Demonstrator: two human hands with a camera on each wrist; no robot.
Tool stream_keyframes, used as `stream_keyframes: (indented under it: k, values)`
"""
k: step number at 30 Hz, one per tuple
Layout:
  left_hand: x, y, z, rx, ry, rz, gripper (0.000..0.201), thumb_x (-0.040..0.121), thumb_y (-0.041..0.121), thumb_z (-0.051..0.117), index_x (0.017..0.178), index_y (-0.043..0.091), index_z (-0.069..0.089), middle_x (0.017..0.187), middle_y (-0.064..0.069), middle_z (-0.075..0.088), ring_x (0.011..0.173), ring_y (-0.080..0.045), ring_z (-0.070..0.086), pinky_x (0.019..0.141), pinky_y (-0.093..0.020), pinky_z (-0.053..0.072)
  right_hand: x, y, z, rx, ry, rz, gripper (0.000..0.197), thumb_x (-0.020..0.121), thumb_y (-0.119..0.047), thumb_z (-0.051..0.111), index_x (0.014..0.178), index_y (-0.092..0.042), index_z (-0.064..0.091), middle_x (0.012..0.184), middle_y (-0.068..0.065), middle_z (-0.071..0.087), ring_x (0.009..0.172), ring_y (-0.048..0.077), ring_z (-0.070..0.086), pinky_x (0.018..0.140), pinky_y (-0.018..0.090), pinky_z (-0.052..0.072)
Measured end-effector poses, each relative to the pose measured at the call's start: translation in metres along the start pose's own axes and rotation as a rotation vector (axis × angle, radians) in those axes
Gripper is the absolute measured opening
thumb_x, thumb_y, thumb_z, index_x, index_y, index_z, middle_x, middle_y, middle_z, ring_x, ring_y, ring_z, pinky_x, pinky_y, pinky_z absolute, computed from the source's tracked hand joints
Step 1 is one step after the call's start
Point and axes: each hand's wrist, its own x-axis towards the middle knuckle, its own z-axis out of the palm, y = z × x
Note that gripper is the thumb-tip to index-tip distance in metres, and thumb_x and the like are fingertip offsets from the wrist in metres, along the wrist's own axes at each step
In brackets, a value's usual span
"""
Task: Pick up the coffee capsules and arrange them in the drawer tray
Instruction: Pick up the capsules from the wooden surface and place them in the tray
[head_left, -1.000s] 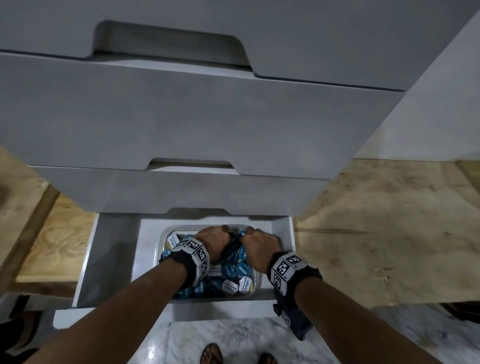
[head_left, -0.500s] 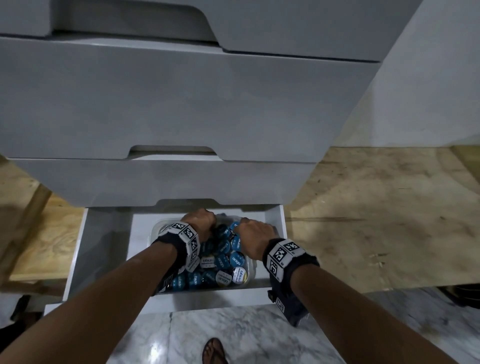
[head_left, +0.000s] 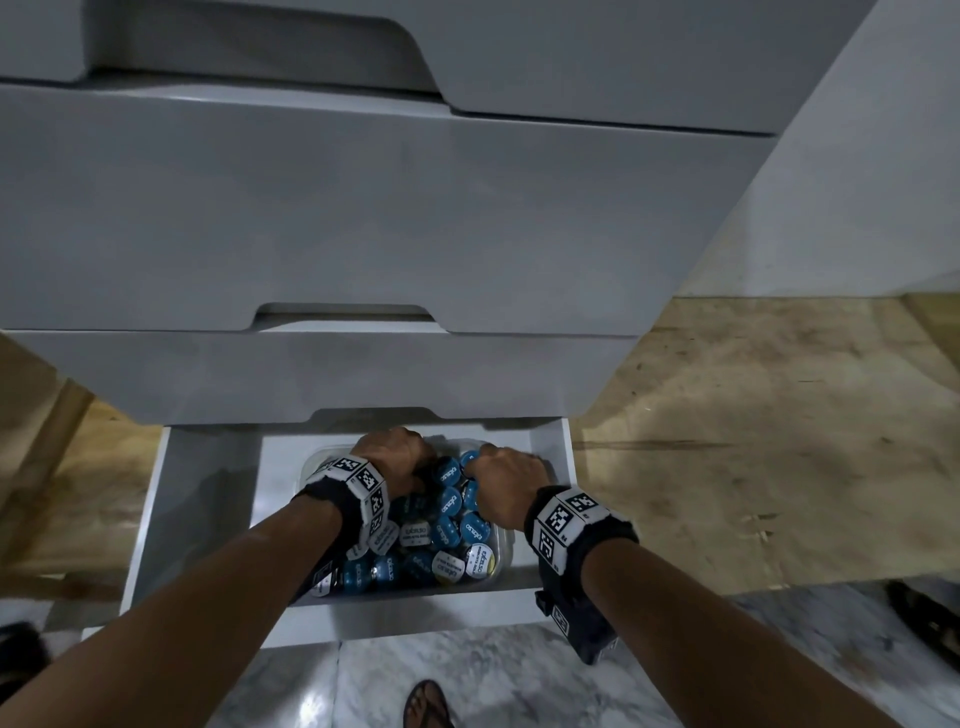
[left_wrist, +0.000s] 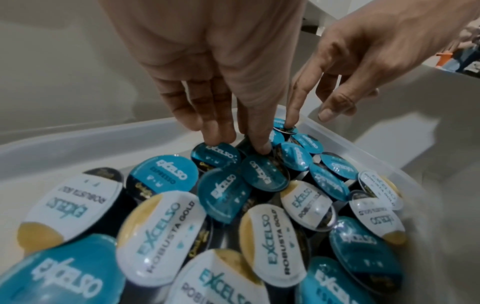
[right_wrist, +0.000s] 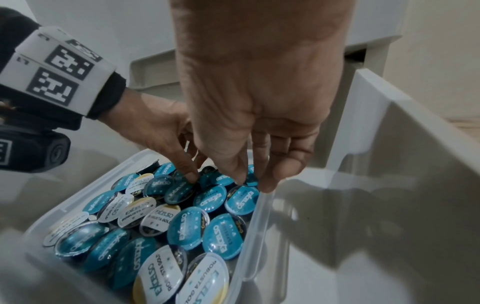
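Observation:
The bottom drawer (head_left: 208, 519) stands pulled out, with a clear plastic tray (head_left: 503, 545) in it. The tray is filled with coffee capsules (head_left: 447, 519), several with blue lids and several with white and gold lids. My left hand (head_left: 395, 457) reaches down at the far end, its straight fingertips (left_wrist: 215, 133) touching blue capsules (left_wrist: 265, 174). Beside it my right hand (head_left: 506, 480) hangs over the far right corner. Its fingertips (right_wrist: 267, 181) touch capsules (right_wrist: 187, 230) next to the tray wall (right_wrist: 259, 226). Neither hand lifts a capsule.
Closed grey drawer fronts (head_left: 363, 234) overhang the open drawer just above the hands. The drawer's right wall (right_wrist: 389, 144) stands close to the tray. Plywood flooring (head_left: 753, 441) lies on the right, marble tiles (head_left: 467, 675) and a sandalled foot (head_left: 426, 706) lie below.
Both hands stay over the far end of the tray and have shifted only slightly. The head view has drifted a little.

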Motion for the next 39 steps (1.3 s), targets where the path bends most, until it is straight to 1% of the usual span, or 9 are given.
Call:
stream_keyframes:
  k: [2,8,11,17,23,28,33,36,39]
  values:
    - [0.0,0.001,-0.002,0.026,-0.009,-0.012,0.034,0.086,0.036,0.062,0.118,0.026,0.06,0.117,-0.005,0.065,0.101,-0.025,0.064,0.086,-0.034,0.053,0.001,0.0,0.001,-0.012,0.005,-0.003,0.034,0.082,-0.008,0.06,0.116,-0.012,0.063,0.118,0.011,0.059,0.101,0.03,0.061,0.087,0.041,0.051]
    - [0.0,0.001,-0.001,0.073,0.027,0.017,0.046,0.085,0.038,0.062,0.126,0.022,0.051,0.124,-0.006,0.06,0.108,-0.026,0.06,0.092,-0.036,0.05,0.003,-0.002,0.003,-0.015,0.006,0.0,0.034,0.083,-0.008,0.061,0.116,-0.011,0.063,0.118,0.012,0.058,0.101,0.029,0.059,0.087,0.041,0.053]
    - [-0.001,-0.001,0.0,0.083,0.065,0.064,0.053,0.084,0.039,0.06,0.133,0.026,0.043,0.125,-0.005,0.059,0.11,-0.026,0.059,0.09,-0.037,0.05,0.004,-0.002,0.003,-0.018,0.008,0.002,0.033,0.083,-0.007,0.06,0.116,-0.01,0.062,0.119,0.013,0.058,0.102,0.03,0.058,0.086,0.041,0.052]
    - [0.0,-0.003,0.003,0.051,0.045,0.091,0.049,0.086,0.047,0.055,0.13,0.026,0.044,0.12,-0.006,0.063,0.107,-0.027,0.06,0.089,-0.039,0.051,0.006,-0.004,0.004,-0.022,0.013,0.007,0.033,0.083,-0.008,0.061,0.116,-0.01,0.062,0.118,0.013,0.057,0.102,0.03,0.057,0.085,0.04,0.052]
    - [0.001,0.0,0.009,-0.059,0.029,0.044,0.044,0.09,0.036,0.052,0.13,0.02,0.041,0.121,-0.014,0.059,0.108,-0.032,0.058,0.087,-0.038,0.048,0.007,-0.006,0.002,-0.034,0.002,0.015,0.031,0.083,-0.007,0.059,0.113,-0.008,0.062,0.117,0.013,0.057,0.104,0.031,0.056,0.086,0.041,0.052]
    - [0.003,0.0,0.008,-0.195,0.057,0.021,0.034,0.086,0.018,0.055,0.119,0.014,0.047,0.116,-0.018,0.059,0.102,-0.033,0.059,0.076,-0.032,0.046,0.006,-0.006,0.003,-0.023,0.004,0.018,0.031,0.083,-0.006,0.059,0.114,-0.008,0.061,0.118,0.014,0.057,0.101,0.03,0.058,0.085,0.04,0.053]
    - [0.004,-0.009,0.01,-0.306,0.068,-0.051,0.033,0.082,0.006,0.055,0.111,0.021,0.053,0.117,-0.014,0.061,0.102,-0.029,0.061,0.081,-0.033,0.052,0.006,-0.005,0.005,-0.017,0.003,0.027,0.033,0.083,-0.008,0.06,0.116,-0.007,0.059,0.116,0.013,0.057,0.101,0.029,0.057,0.086,0.041,0.052]
    - [0.005,-0.014,0.011,-0.301,0.054,-0.024,0.041,0.085,0.001,0.054,0.121,0.021,0.055,0.125,-0.013,0.06,0.11,-0.029,0.061,0.093,-0.037,0.053,0.007,-0.005,0.006,-0.016,0.004,0.027,0.033,0.082,-0.008,0.062,0.115,-0.006,0.06,0.115,0.012,0.058,0.099,0.028,0.058,0.085,0.038,0.052]
    - [0.003,-0.015,0.011,-0.234,0.066,0.026,0.04,0.089,0.005,0.052,0.125,0.023,0.054,0.127,-0.012,0.061,0.112,-0.027,0.061,0.095,-0.035,0.051,0.008,-0.005,0.006,-0.009,0.007,0.028,0.036,0.082,-0.008,0.062,0.118,-0.008,0.059,0.117,0.012,0.057,0.102,0.028,0.057,0.086,0.039,0.051]
